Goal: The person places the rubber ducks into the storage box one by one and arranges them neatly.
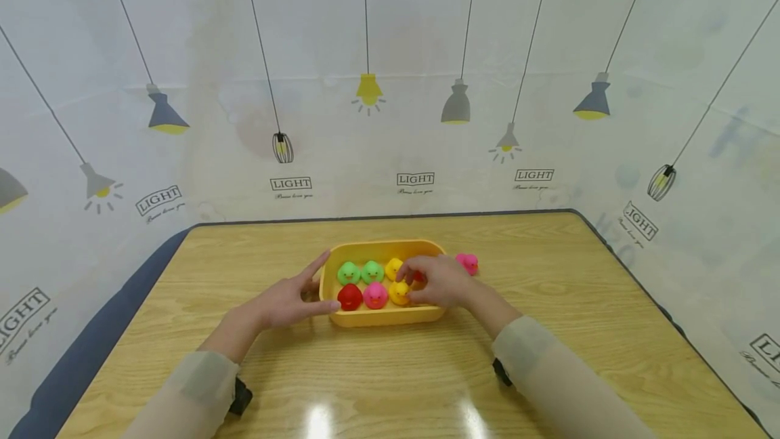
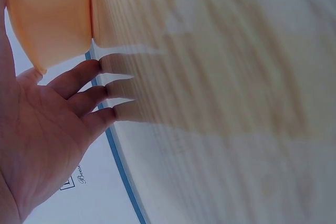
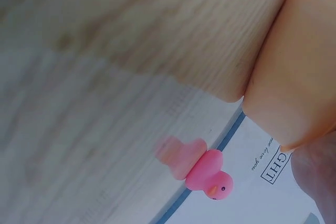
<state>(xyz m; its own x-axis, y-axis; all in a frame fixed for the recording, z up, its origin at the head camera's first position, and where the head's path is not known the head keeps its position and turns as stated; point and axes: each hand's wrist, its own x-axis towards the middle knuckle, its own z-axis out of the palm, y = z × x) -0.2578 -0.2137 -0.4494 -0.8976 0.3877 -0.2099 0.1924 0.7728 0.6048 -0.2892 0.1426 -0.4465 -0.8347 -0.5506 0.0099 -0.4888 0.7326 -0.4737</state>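
A yellow plastic tray (image 1: 390,318) on the table holds several small rubber ducks in two rows. Two green ducks (image 1: 372,272) and a yellow duck (image 1: 393,267) form the back row. In front are a red duck (image 1: 350,297), a pink duck (image 1: 375,296) and another yellow duck (image 1: 399,293). My left hand (image 1: 291,300) spans the tray's left end, thumb and index finger spread at its rim, other fingertips low beside its wall. Reaching over the right end, my right hand (image 1: 443,281) pinches the front yellow duck. Another red duck (image 1: 418,276) is partly hidden behind this hand.
A pink duck (image 1: 468,263) stands on the wooden table (image 1: 390,364) just right of the tray, and shows again as a pink duck (image 3: 211,174) in the right wrist view. Behind the table hangs a white cloth (image 1: 341,154) printed with lamps.
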